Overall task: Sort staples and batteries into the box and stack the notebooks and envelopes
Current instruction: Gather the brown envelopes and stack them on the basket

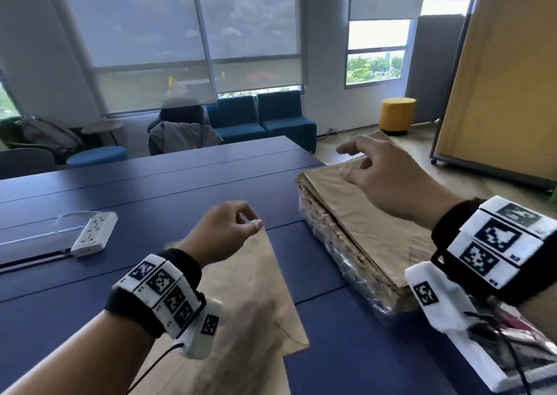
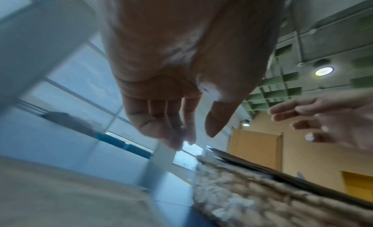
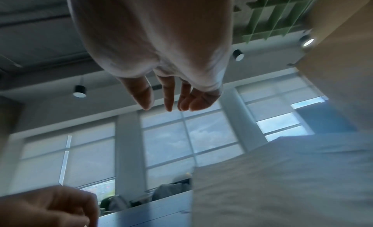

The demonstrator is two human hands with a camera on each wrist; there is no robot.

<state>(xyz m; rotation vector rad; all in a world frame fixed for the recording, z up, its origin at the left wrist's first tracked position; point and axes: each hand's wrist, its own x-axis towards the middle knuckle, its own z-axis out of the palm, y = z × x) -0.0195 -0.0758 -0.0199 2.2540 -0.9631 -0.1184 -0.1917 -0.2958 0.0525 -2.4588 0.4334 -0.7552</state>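
A loose brown envelope (image 1: 256,289) lies flat on the blue table (image 1: 150,189), pointing away from me. My left hand (image 1: 251,221) hovers over its far tip with fingers loosely curled; the left wrist view shows the left hand (image 2: 193,134) holding nothing, thumb apart from the fingers. To the right sits a plastic-wrapped bundle (image 1: 337,244) with a brown envelope (image 1: 370,229) on top. My right hand (image 1: 349,159) floats above its far end, fingers spread and empty. In the right wrist view, the right hand (image 3: 167,106) also holds nothing.
A white power strip (image 1: 93,235) with its cable lies at the table's left. A white-edged box (image 1: 470,361) holding dark cables and red items sits at the bottom right under my right wrist. The table's right edge runs beside the bundle. Chairs stand beyond the far edge.
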